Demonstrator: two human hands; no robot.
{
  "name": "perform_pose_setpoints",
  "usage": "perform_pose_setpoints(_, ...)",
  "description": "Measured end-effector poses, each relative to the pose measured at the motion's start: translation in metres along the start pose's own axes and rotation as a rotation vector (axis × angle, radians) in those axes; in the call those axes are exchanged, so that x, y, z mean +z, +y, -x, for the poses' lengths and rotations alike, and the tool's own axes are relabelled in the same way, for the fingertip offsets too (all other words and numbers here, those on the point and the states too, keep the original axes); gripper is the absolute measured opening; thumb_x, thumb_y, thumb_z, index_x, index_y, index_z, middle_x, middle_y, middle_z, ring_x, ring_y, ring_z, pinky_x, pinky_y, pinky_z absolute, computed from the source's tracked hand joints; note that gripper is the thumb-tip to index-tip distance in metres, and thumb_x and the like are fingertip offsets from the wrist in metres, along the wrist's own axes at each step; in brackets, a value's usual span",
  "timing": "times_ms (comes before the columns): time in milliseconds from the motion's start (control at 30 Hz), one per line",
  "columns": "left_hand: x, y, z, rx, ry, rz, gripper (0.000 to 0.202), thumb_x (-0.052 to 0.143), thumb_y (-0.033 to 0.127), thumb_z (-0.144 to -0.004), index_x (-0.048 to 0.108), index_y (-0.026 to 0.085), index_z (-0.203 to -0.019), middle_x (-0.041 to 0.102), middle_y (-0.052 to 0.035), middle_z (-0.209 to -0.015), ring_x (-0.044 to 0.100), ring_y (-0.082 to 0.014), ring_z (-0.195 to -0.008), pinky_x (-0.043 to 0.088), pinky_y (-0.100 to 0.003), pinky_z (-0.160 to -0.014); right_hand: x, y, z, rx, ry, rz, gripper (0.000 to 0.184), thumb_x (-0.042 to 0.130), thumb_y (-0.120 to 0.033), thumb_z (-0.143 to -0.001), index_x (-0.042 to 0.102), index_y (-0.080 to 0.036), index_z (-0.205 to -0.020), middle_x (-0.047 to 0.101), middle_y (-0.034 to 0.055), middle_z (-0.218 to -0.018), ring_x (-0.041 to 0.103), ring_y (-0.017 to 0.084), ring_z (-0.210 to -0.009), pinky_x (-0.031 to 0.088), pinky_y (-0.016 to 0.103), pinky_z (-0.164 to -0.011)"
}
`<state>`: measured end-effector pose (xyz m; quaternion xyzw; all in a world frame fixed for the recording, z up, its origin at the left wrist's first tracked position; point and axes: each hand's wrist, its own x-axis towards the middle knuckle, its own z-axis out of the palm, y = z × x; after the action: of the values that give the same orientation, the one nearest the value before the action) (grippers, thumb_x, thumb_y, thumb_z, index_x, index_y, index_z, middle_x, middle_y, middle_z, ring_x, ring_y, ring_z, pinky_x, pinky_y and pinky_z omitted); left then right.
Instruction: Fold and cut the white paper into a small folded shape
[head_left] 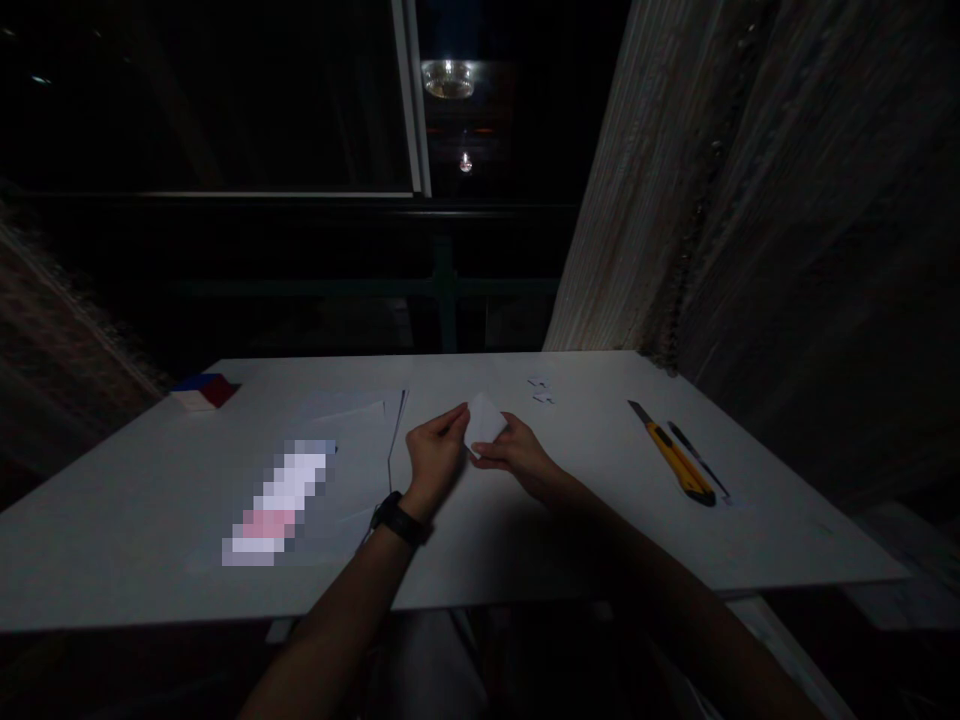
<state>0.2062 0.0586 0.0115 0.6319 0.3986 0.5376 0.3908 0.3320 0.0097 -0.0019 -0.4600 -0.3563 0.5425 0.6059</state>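
A small piece of white paper [486, 420], with a pointed top and what looks like a folded shape, is held up over the middle of the table. My left hand [437, 455] pinches its left edge, fingers closed, with a dark watch on the wrist. On the other side my right hand [523, 455] grips the lower right edge, thumb at the bottom corner. The fingers partly cover the paper's sides. Just beyond the paper lie a few small white paper pieces [541, 390] with dark marks.
The white table [600, 545] stands by a dark window. To the right lie a yellow utility knife [675, 460], blade out, and a black pen [697, 458]. Paper sheets [352, 465] and a pixelated bright object [281, 505] are on the left, a coloured block [202, 391] behind.
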Motion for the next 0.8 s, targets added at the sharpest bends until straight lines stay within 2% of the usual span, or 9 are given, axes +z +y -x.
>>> perform_pose_setpoints(167, 0.0009, -0.0067, -0.0041, -0.044, -0.009, 0.099, 0.032, 0.065, 0.034, -0.07, 0.07, 0.014, -0.094, 0.07, -0.0097, -0.093, 0.065, -0.0221, -0.087, 0.049, -0.033, -0.08, 0.0002, -0.0021, -0.0014, -0.017, 0.048, 0.004, 0.064, 0.081, -0.016, -0.046, 0.047, -0.02, -0.1, 0.067, 0.0022, -0.079, 0.065, 0.019, -0.066, 0.056, 0.037, -0.064)
perform_pose_setpoints(433, 0.001, -0.0064, -0.0054, -0.069, 0.01, 0.14, 0.035, 0.067, 0.034, -0.068, 0.069, 0.013, -0.095, 0.069, -0.0112, -0.096, 0.064, -0.0227, -0.09, 0.048, -0.034, -0.083, -0.0019, 0.0018, -0.0045, -0.03, 0.077, -0.001, 0.044, 0.081, -0.02, -0.048, 0.057, -0.016, -0.085, 0.067, 0.0046, -0.077, 0.065, 0.018, -0.067, 0.056, 0.036, -0.067)
perform_pose_setpoints(633, 0.0002, -0.0063, -0.0048, -0.064, 0.022, 0.172, 0.036, 0.066, 0.035, -0.069, 0.069, 0.013, -0.097, 0.069, -0.0113, -0.098, 0.064, -0.023, -0.092, 0.047, -0.035, -0.086, -0.0011, -0.001, -0.0028, -0.011, 0.105, 0.008, 0.033, 0.081, -0.026, -0.049, 0.058, -0.014, -0.07, 0.067, 0.0048, -0.071, 0.064, 0.015, -0.062, 0.056, 0.032, -0.064)
perform_pose_setpoints(800, -0.001, -0.0048, -0.0057, -0.073, 0.029, 0.169, 0.036, 0.067, 0.035, -0.069, 0.069, 0.013, -0.097, 0.068, -0.0118, -0.099, 0.063, -0.0233, -0.093, 0.047, -0.036, -0.086, -0.0003, 0.0001, -0.0015, -0.022, 0.073, -0.006, 0.037, 0.082, -0.029, -0.046, 0.056, -0.015, -0.068, 0.065, 0.0015, -0.064, 0.063, 0.015, -0.06, 0.054, 0.032, -0.065)
